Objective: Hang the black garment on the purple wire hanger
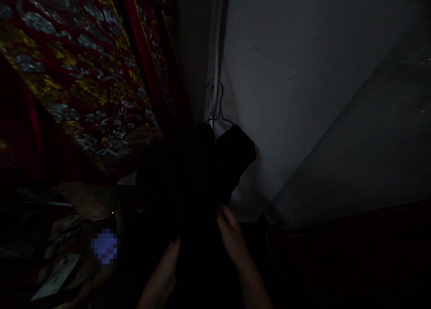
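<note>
A black garment point(198, 174) hangs from a thin purple wire hanger point(221, 103) beside the wall. My left hand point(164, 268) is at the lower left of the cloth, with its fingers closed at the dark fabric. On the right side, my right hand point(230, 228) pinches the garment's edge between thumb and fingers. Very dim light hides the garment's folds and most of my fingertips.
Red cloth point(101, 84) with gold and silver decoration hangs at upper left. A pale pipe or cord point(216, 53) runs down the grey wall point(303, 67). Lower left holds dim clutter, a pixelated blue patch point(105, 246) and a pale flat rectangular object point(57, 277).
</note>
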`<state>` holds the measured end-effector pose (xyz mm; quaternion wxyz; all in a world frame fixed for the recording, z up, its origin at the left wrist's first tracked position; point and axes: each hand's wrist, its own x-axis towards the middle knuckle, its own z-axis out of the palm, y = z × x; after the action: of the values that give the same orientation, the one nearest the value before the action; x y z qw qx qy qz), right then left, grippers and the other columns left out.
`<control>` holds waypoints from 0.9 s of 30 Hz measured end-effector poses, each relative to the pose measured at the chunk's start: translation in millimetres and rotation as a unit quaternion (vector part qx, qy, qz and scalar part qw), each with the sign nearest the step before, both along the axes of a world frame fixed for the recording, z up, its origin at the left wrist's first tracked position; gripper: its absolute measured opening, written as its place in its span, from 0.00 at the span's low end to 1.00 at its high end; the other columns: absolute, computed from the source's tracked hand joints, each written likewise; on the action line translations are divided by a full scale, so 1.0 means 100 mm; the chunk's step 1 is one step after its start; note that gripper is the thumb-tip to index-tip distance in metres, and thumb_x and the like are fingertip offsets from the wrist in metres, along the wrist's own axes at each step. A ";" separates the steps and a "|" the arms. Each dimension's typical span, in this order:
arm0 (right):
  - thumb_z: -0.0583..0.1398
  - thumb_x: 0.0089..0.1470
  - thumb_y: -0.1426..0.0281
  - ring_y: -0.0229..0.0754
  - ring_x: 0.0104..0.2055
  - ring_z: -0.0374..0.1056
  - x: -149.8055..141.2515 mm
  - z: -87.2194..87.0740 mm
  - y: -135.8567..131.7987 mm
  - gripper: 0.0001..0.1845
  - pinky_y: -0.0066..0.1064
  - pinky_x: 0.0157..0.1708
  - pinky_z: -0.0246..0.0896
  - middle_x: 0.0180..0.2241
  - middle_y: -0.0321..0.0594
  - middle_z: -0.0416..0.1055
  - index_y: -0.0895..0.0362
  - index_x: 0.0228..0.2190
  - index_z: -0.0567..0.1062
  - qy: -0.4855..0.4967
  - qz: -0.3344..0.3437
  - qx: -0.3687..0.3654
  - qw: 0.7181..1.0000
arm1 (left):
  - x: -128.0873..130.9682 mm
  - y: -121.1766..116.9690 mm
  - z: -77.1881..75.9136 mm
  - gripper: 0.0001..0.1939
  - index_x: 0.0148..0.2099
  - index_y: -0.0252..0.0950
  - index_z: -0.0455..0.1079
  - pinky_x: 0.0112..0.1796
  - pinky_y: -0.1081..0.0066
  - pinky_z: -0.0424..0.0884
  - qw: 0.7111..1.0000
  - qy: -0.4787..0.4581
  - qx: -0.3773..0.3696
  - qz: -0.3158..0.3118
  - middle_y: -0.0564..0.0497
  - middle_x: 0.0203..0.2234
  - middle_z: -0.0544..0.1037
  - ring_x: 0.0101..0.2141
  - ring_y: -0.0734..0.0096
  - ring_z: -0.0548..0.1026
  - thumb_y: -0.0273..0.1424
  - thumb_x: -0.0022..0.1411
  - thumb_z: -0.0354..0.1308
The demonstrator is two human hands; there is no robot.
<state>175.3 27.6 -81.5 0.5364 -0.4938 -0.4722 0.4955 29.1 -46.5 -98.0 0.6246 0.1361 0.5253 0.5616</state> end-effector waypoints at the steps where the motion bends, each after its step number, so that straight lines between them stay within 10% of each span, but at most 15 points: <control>1: 0.63 0.50 0.43 0.53 0.46 0.73 0.02 0.07 -0.01 0.29 0.41 0.46 0.69 0.40 0.45 0.79 0.55 0.39 0.80 0.003 0.018 0.007 1.000 | 0.02 0.00 0.01 0.27 0.53 0.36 0.75 0.56 0.49 0.72 1.000 0.001 -0.004 0.007 0.39 0.47 0.82 0.54 0.46 0.77 0.47 0.57 0.65; 6: 0.62 0.55 0.48 0.38 0.24 0.60 0.12 0.21 -0.17 0.24 0.29 0.27 0.57 0.20 0.33 0.63 0.55 0.23 0.71 -0.005 0.050 0.023 0.998 | -0.03 0.10 0.12 0.31 0.60 0.38 0.65 0.58 0.53 0.69 0.980 0.145 0.041 0.126 0.40 0.55 0.76 0.57 0.51 0.73 0.42 0.58 0.67; 10: 0.61 0.57 0.50 0.36 0.23 0.57 0.20 0.25 -0.26 0.24 0.29 0.26 0.53 0.19 0.32 0.60 0.55 0.22 0.69 -0.009 0.058 0.006 0.998 | -0.12 0.18 0.17 0.37 0.65 0.41 0.56 0.63 0.57 0.59 0.822 0.421 0.208 0.323 0.42 0.64 0.62 0.64 0.54 0.62 0.37 0.58 0.68; 13: 0.62 0.56 0.52 0.36 0.23 0.57 0.18 0.29 -0.26 0.22 0.28 0.26 0.53 0.18 0.32 0.61 0.56 0.21 0.70 -0.001 0.066 -0.003 0.998 | -0.01 0.16 0.17 0.26 0.61 0.42 0.62 0.60 0.55 0.61 0.769 0.522 0.282 0.237 0.43 0.59 0.66 0.60 0.54 0.64 0.34 0.62 0.64; 18: 0.62 0.53 0.50 0.34 0.19 0.54 0.06 0.34 -0.28 0.24 0.28 0.22 0.52 0.16 0.31 0.59 0.55 0.20 0.68 0.022 0.090 -0.018 0.996 | 0.31 0.19 0.20 0.14 0.53 0.43 0.71 0.54 0.57 0.68 0.780 0.515 0.354 0.022 0.45 0.51 0.74 0.54 0.57 0.71 0.27 0.65 0.58; 27: 0.60 0.53 0.48 0.31 0.13 0.52 0.06 0.47 -0.19 0.24 0.25 0.15 0.47 0.11 0.29 0.59 0.56 0.22 0.70 0.038 0.131 -0.036 0.990 | 0.38 0.39 0.28 0.04 0.38 0.39 0.73 0.39 0.66 0.71 0.807 0.464 0.364 0.033 0.50 0.33 0.75 0.37 0.64 0.75 0.28 0.65 0.57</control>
<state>181.6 8.2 -34.9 0.4665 -0.4276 -0.4942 0.5961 67.5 -7.1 -69.6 0.1924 0.5806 0.5136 0.6018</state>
